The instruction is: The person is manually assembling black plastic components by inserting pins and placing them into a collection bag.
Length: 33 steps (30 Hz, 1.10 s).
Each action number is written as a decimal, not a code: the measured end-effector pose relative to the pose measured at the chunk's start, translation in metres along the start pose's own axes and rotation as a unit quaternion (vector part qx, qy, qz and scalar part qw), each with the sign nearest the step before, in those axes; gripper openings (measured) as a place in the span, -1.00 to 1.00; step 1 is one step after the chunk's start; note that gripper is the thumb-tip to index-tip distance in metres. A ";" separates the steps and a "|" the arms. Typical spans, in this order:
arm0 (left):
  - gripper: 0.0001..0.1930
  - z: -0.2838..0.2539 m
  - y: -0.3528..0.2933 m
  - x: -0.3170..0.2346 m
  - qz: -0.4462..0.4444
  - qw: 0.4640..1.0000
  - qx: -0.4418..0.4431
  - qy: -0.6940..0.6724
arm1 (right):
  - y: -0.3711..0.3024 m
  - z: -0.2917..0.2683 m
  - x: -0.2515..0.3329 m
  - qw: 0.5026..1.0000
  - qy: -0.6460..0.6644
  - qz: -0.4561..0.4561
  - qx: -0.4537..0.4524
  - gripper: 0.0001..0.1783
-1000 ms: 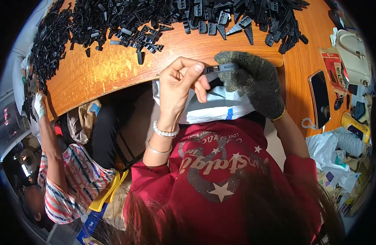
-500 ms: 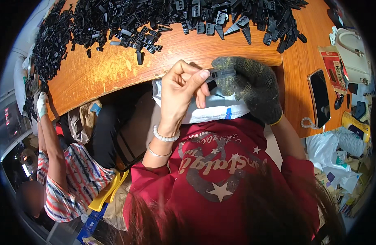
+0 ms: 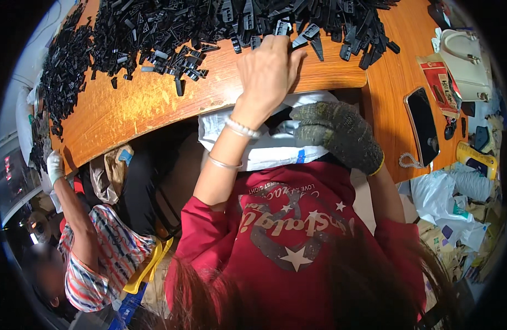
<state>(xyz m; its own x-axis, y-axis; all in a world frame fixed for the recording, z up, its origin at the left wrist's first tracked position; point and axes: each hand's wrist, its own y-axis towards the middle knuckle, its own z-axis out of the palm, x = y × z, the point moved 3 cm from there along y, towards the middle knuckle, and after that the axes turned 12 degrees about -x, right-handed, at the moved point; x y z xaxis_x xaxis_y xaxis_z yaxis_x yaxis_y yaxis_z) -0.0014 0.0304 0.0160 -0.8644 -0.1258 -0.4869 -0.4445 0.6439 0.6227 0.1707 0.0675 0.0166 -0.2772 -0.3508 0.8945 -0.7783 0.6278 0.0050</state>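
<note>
My bare left hand [image 3: 269,69], with a beaded bracelet [image 3: 243,127] and a metal bangle [image 3: 225,164] on its wrist, reaches over the table edge. Its bent fingers touch the front of a heap of black plastic parts [image 3: 171,25]. The fingertips are hidden, so a grip does not show. A pale-topped part [image 3: 282,27] lies just past the knuckles. My right hand [image 3: 341,136], in a dark knitted glove, hovers with fingers stretched out over a white bag [image 3: 264,159] at my lap. A blurred grey shape shows beside its fingertips, too smeared to name.
On the right side of the table [image 3: 154,104] lie a phone [image 3: 422,126] with a beaded strap, a red packet [image 3: 442,85] and a pale handbag [image 3: 467,63]. Plastic bags [image 3: 449,201] lie below. At left, a co-worker's gloved hand [image 3: 55,165] is by the table edge.
My left hand has left the gloved right hand and gone forward to the heap. The black plastic part that was between them is no longer clearly visible. The right hand stays over the bag.
</note>
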 end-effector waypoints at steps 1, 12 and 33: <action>-0.73 0.004 0.003 -0.002 0.009 1.000 0.003 0.003 | -0.001 -0.001 -0.001 1.000 -0.007 0.009 0.004 -0.70; -0.82 -0.041 -0.032 -0.007 0.155 0.986 0.000 -0.068 | 0.028 -0.001 0.017 0.926 0.319 0.186 -0.074 -0.68; -0.84 -0.083 -0.032 0.047 -0.117 0.989 0.000 0.085 | 0.040 -0.009 0.012 0.995 0.010 0.044 -0.094 -0.73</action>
<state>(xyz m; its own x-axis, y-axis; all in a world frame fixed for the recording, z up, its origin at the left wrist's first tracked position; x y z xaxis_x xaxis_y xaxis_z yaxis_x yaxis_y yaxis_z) -0.0473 -0.0587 0.0244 -0.7644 -0.3966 -0.5083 -0.6375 0.5826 0.5042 0.1411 0.0941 0.0318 -0.3271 -0.2761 0.9038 -0.6316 0.7753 0.0082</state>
